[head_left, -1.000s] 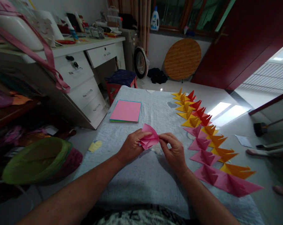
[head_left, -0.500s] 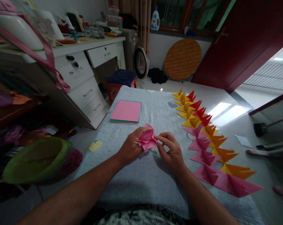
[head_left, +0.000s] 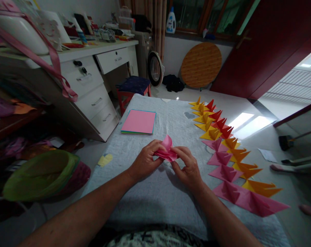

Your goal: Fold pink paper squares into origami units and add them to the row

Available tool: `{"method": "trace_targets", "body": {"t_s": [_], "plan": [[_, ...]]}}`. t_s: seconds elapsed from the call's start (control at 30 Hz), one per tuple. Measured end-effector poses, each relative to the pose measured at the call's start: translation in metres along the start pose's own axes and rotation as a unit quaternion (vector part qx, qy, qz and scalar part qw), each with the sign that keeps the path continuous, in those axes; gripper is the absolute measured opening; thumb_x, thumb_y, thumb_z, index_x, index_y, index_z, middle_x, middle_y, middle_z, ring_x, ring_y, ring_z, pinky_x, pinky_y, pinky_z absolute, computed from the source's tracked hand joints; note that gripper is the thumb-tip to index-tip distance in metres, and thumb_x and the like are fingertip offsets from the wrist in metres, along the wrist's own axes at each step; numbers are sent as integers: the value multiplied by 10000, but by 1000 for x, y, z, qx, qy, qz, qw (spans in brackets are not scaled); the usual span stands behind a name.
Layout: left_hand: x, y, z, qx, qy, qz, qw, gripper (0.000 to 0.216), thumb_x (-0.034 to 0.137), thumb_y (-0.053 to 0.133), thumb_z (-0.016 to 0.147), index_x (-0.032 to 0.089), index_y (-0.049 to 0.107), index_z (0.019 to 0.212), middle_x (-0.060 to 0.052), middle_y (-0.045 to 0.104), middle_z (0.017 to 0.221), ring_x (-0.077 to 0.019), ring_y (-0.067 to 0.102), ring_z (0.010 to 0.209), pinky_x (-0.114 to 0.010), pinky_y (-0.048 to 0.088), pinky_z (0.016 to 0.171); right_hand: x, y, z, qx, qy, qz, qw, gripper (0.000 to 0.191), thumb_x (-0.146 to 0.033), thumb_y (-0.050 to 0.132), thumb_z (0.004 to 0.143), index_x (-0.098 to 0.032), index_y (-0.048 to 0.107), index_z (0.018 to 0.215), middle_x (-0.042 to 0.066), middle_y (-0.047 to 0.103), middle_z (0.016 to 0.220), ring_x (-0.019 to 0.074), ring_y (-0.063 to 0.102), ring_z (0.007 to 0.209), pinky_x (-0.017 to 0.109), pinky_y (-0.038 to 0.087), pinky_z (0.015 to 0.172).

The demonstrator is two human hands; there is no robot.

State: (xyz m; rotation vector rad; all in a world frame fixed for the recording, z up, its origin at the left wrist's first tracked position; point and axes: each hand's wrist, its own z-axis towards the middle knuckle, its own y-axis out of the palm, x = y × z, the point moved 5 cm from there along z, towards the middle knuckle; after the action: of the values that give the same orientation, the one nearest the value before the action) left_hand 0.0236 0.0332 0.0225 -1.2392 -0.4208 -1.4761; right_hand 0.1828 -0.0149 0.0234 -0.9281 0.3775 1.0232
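Between my two hands, just above the cloth, is a partly folded pink origami paper [head_left: 167, 155], its layers creased and one rounded flap standing up. My left hand [head_left: 147, 158] pinches its left side between thumb and fingers. On the other side, my right hand [head_left: 187, 166] grips the right edge, fingertips bent against the folds. Beyond them lies a square stack of coloured paper [head_left: 139, 121], pink sheet on top. To the right stand rows of folded paper cranes: pink cranes [head_left: 225, 172], yellow cranes [head_left: 206, 118], red cranes [head_left: 221, 121] and orange cranes [head_left: 239, 154].
A pale blue cloth [head_left: 168, 113] covers the table. A green-lined waste basket [head_left: 42, 175] stands at the left, below a white drawer desk [head_left: 91, 92]. Past the table's far edge is a stool [head_left: 133, 84]; farther back is a washing machine [head_left: 154, 68] with its door open.
The pink paper has turned in my hands, and its upper flap now stands higher. My left thumb has come into view, pressing the paper from below; my right hand shifted slightly.
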Motion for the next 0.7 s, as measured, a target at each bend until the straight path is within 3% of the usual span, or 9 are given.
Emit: {"method": "trace_targets", "body": {"t_s": [0.17,0.33,0.47,0.7], "plan": [[4,-1,1,0,10,4,1000,67,142,668,867,202,699,867,-26,646,985,-162,626,948,-278,467,858,10,2,-5,13,53,83,995,517,-35,539,801,-251,554,1270,69,655,1113,208,636,1002,379,530,899],[3,-4,1,19,-2,-18,1000,85,118,709,828,183,688,778,-16,632,940,-149,629,907,-256,459,828,16,1,-2,52,91,172,980,297,-46,527,866,-264,590,1056,37,622,1043,171,634,983,315,542,861],[2,-2,0,6,-5,-24,1000,89,108,722,814,184,688,783,-11,626,953,-146,623,910,-255,456,837,15,-3,3,58,86,148,983,190,-66,554,886,-243,621,894,29,597,980,159,606,937,282,519,801],[-1,2,1,-5,-25,-24,999,128,76,716,789,198,715,828,-7,623,974,-144,617,883,-253,461,806,10,-7,5,60,79,66,993,129,-105,618,883,-220,672,859,10,581,853,134,568,765,255,475,680]]}}
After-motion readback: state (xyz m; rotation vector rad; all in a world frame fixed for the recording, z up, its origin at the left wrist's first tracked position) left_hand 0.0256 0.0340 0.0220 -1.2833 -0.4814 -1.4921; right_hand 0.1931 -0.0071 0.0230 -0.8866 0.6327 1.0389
